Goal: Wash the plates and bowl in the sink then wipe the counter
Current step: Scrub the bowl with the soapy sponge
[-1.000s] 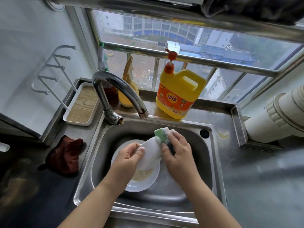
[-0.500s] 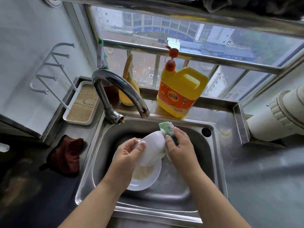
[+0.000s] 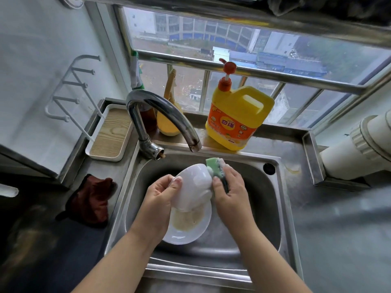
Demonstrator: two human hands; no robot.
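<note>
Over the steel sink (image 3: 273, 210), my left hand (image 3: 157, 199) grips a white bowl (image 3: 193, 186) by its rim, its outside turned up toward me. My right hand (image 3: 231, 190) holds a green sponge (image 3: 214, 167) with a dark scouring side and presses it against the bowl's right side. Under the bowl, a white plate (image 3: 186, 231) smeared with yellowish residue lies on the sink floor. My hands partly hide the plate.
The chrome tap (image 3: 160, 111) arches over the sink's back left. A yellow pump bottle of dish soap (image 3: 237, 115) stands on the sill. A dark red cloth (image 3: 93, 199) lies on the counter at the left, behind it a white tray (image 3: 110, 134). A white pipe (image 3: 359, 144) juts in at the right.
Both hands and the bowl have lifted slightly and the sponge has slid along the bowl's right side. The plate has stayed in place.
</note>
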